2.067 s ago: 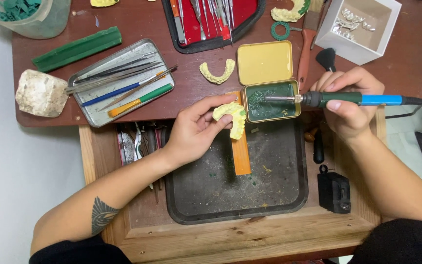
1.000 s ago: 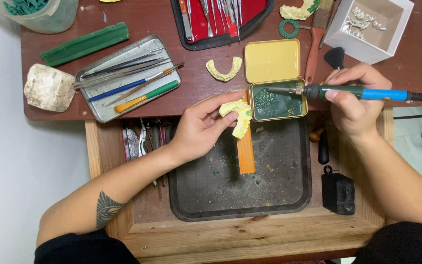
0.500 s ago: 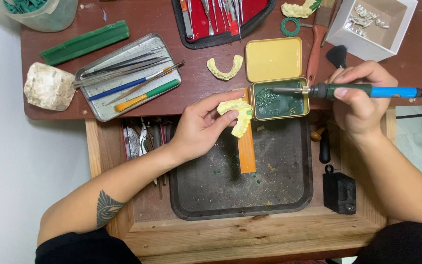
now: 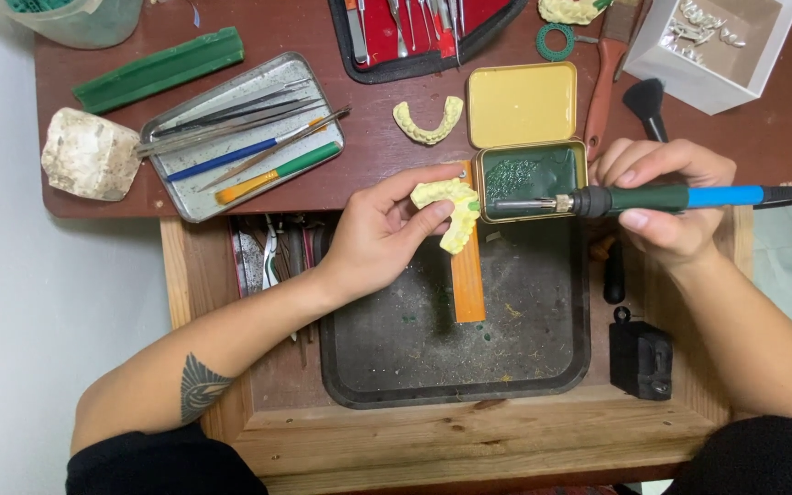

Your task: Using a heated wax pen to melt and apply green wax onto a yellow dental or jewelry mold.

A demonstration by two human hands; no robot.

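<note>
My left hand [image 4: 379, 231] grips a pale yellow dental cast [image 4: 451, 203] over the top edge of a dark tray [image 4: 396, 357], next to an orange strip [image 4: 467, 275]. My right hand [image 4: 662, 197] holds a heated wax tool with a green and blue handle [image 4: 680, 197]. Its metal tip [image 4: 511, 207] points left, low over the green wax in an open yellow tin [image 4: 529, 137], a short way from the cast.
A metal tray of hand instruments [image 4: 240, 137], a white stone block [image 4: 89, 154] and a green bar [image 4: 158, 69] lie at the left. A second yellow cast [image 4: 427, 122], a red tool case [image 4: 414, 32], a brush [image 4: 645, 105] and a white box [image 4: 712, 46] sit behind. A black box [image 4: 642, 359] stands right.
The tool tip has drawn back from the middle of the wax tin and come down toward the cast. My left hand keeps the cast in nearly the same spot.
</note>
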